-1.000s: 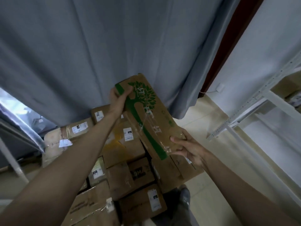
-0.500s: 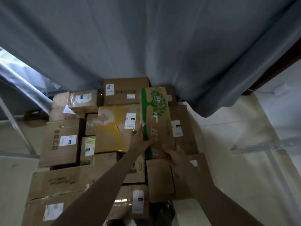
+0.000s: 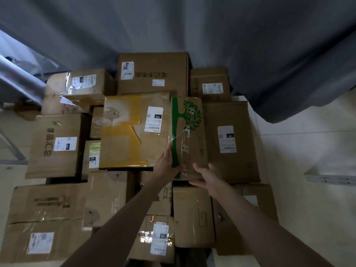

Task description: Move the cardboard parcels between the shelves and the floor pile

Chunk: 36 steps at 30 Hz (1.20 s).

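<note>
A flat cardboard parcel with a green tree print (image 3: pixel 189 135) lies on top of the floor pile of parcels (image 3: pixel 57 143), between a yellow-taped box (image 3: pixel 125 139) and a tall brown box (image 3: pixel 231 141). My left hand (image 3: pixel 165 164) grips its near left edge, thumb over the green stripe. My right hand (image 3: pixel 207 176) holds the near right corner, fingers curled under the end. Both forearms reach in from the bottom of the head view.
A grey curtain (image 3: pixel 173 26) hangs behind the pile. Pale floor (image 3: pixel 308 151) lies to the right, with a white shelf rail (image 3: pixel 331 176) at the right edge. A metal frame leg (image 3: pixel 11 147) stands at the left. More boxes (image 3: pixel 192 214) lie near my feet.
The tree-print parcel came down from chest height onto the pile and now lies flat. Both hands slid to its near end, and my view tilted down over the boxes.
</note>
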Motion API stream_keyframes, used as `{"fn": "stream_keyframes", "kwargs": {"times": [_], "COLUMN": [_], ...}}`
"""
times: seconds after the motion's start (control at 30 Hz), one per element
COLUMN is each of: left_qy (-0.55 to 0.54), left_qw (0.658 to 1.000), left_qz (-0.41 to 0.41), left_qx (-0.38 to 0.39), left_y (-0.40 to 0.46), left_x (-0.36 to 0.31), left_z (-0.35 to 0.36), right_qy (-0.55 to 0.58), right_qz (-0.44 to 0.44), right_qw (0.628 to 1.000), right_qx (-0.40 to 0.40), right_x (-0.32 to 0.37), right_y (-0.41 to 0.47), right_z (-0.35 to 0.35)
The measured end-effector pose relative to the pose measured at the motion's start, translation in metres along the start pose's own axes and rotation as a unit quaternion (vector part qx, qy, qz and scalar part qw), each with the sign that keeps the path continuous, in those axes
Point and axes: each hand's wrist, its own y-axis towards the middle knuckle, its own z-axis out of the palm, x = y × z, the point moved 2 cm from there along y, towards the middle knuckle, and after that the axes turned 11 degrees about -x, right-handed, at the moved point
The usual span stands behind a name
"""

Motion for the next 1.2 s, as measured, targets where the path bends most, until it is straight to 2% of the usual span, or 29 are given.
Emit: {"fn": "stream_keyframes", "kwargs": {"times": [0.23, 0.37, 0.5, 0.67, 1.03, 1.2], "left_qy": [-0.013, -0.001, -0.017, -0.028, -0.012, 0.007], "left_qw": [1.0, 0.999, 0.999, 0.999, 1.0, 0.999], "left_qz": [0.021, 0.048, 0.014, -0.011, 0.005, 0.028], "left_qx": [-0.003, 0.024, 0.039, 0.014, -0.017, -0.024], "left_y": [-0.001, 0.004, 0.008, 0.006, 0.003, -0.002], "left_x": [0.019, 0.019, 0.026, 0.041, 0.042, 0.042], "left_z": [0.016, 0.023, 0.029, 0.021, 0.022, 0.021], "right_qy": [-0.024, -0.011, -0.028, -0.08, -0.078, -0.055], "right_qz": [-0.037, -0.054, -0.083, -0.123, -0.101, -0.046], "right_qw": [0.998, 0.997, 0.993, 0.987, 0.992, 0.997], "right_qx": [-0.037, -0.06, -0.076, -0.07, -0.021, 0.001], "right_x": [-0.017, -0.033, -0.032, -0.03, -0.034, -0.036], "right_y": [0.026, 0.025, 0.029, 0.038, 0.046, 0.046], "right_z": [-0.001, -0.008, -0.007, 0.007, 0.009, 0.004]}}
